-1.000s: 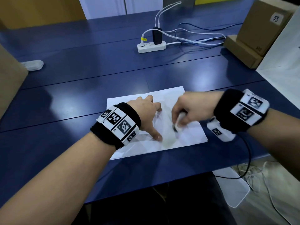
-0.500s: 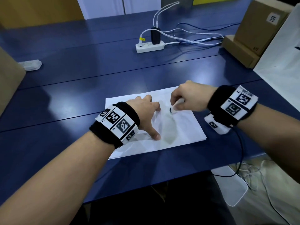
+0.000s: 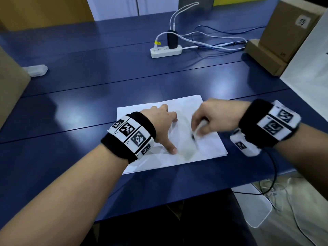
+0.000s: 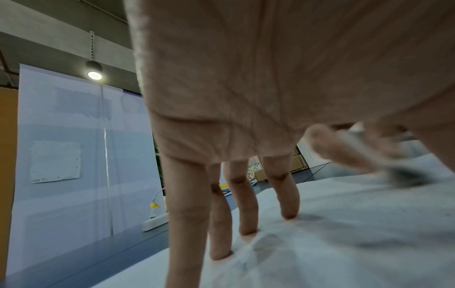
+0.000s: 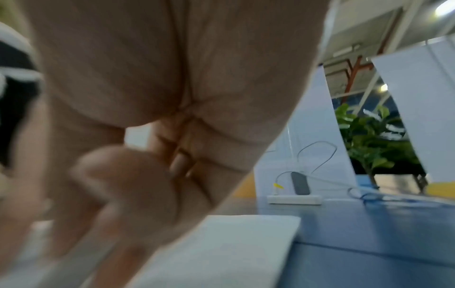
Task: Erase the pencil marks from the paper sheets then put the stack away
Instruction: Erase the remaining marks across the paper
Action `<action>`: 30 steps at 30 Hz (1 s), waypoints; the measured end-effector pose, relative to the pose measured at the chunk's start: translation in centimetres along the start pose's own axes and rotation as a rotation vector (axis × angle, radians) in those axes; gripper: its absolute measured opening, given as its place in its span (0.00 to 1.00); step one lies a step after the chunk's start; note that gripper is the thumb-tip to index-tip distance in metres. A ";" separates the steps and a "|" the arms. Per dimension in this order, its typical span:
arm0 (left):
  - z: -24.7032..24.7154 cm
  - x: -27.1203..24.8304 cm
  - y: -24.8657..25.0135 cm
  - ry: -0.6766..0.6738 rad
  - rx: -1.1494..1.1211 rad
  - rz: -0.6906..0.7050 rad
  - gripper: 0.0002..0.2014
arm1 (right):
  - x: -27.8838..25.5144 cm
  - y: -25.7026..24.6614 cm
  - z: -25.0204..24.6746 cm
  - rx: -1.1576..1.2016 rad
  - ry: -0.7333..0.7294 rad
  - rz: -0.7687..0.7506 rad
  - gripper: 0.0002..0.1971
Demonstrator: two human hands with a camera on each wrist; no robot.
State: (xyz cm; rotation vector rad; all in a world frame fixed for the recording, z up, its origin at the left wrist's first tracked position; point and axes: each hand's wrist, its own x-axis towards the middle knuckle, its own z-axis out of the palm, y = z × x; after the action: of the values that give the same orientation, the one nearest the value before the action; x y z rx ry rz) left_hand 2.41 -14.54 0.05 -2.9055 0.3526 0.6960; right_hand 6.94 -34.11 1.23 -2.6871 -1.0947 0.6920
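Observation:
A stack of white paper sheets (image 3: 211,148) lies on the blue table (image 3: 88,107) near its front edge. My left hand (image 3: 163,125) presses the sheets down with spread, straight fingers (image 4: 246,214); its thumb sits on the paper. My right hand (image 3: 211,119) pinches a white eraser (image 3: 199,129) whose dark tip touches the paper right of the left hand. A faint grey smudge (image 3: 186,150) shows on the top sheet between the hands. In the right wrist view the right hand's fingers (image 5: 128,185) are curled and blurred over the paper (image 5: 234,243).
A white power strip (image 3: 166,51) with a black adapter and cables lies at the back centre. Cardboard boxes (image 3: 284,32) stand at the back right, a white board (image 3: 310,68) leans at the right, and a small white object (image 3: 36,70) lies at the left.
My right hand with the eraser went up the sheet and has come back down toward me; it is blurred by motion. The left hand has stayed in place on the paper.

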 end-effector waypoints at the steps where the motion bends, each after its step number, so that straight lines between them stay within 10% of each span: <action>1: 0.0 0.0 0.0 0.004 -0.003 0.001 0.55 | -0.6 -0.6 0.3 0.012 -0.095 -0.023 0.05; 9: -0.1 0.4 0.3 -0.003 -0.006 0.018 0.52 | 1.7 1.1 -0.2 -0.011 0.206 0.076 0.05; 15: -0.1 0.5 0.3 0.027 -0.001 0.050 0.51 | -0.2 -0.5 0.4 0.028 -0.149 -0.045 0.05; 20: -0.6 0.6 0.5 0.012 0.007 0.061 0.50 | 1.8 1.3 -0.5 -0.027 0.193 0.073 0.07; 25: 0.2 0.5 1.0 0.056 -0.001 0.023 0.54 | -0.7 -0.4 0.5 0.051 -0.210 -0.069 0.05; 30: -0.1 0.5 1.4 0.047 -0.006 0.013 0.53 | 1.4 1.4 -0.6 -0.028 0.166 0.064 0.08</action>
State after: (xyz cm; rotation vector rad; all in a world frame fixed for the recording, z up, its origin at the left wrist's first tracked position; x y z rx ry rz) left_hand 2.51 -15.98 -0.21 -2.9317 0.3753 0.6330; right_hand 8.97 -34.10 0.81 -2.7552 -0.9885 0.4554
